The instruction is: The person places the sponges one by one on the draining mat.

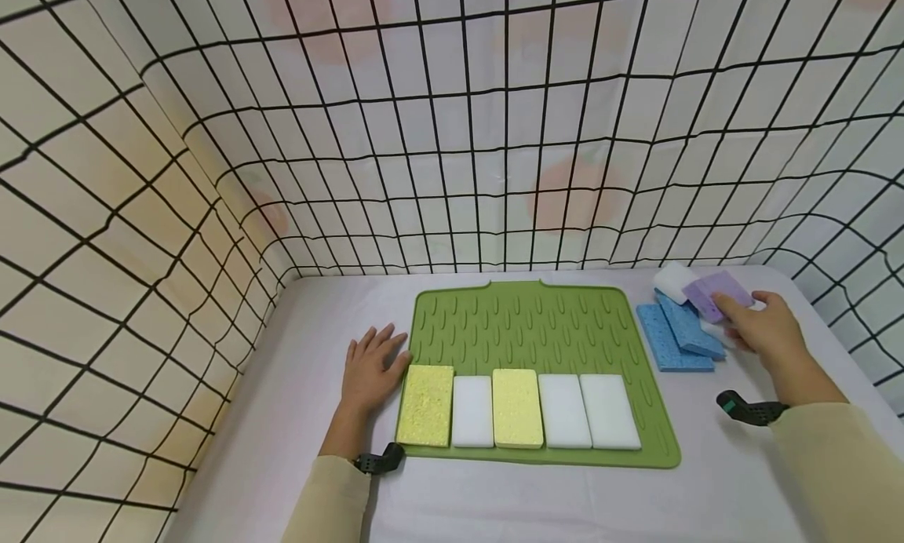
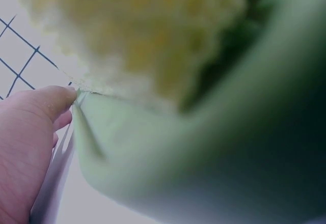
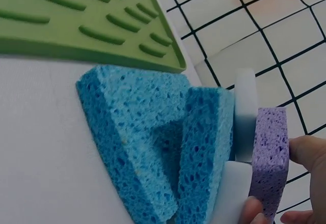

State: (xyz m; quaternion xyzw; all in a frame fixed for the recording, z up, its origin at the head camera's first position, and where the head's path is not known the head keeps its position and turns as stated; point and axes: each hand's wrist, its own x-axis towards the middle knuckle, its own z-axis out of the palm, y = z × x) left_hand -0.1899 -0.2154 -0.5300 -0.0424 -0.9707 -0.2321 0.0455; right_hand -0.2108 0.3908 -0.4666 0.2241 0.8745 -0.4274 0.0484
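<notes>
My right hand (image 1: 772, 327) pinches a purple sponge (image 1: 719, 292) over a loose pile at the right. In the right wrist view, the purple sponge (image 3: 271, 155) stands beside two white sponges (image 3: 246, 114) and two blue sponges (image 3: 135, 132). My left hand (image 1: 370, 370) lies flat on the table with spread fingers, its thumb at the left edge of a green ridged mat (image 1: 523, 323). Along the mat's near side runs a row: a yellow sponge (image 1: 426, 406), a white one (image 1: 472, 411), another yellow one (image 1: 518, 408), then two white ones (image 1: 563, 410).
Black wire grid panels (image 1: 504, 127) rise behind the table and along both sides. A pale cloth (image 1: 530, 500) covers the tabletop. Each wrist wears a dark band with a camera (image 1: 750, 409).
</notes>
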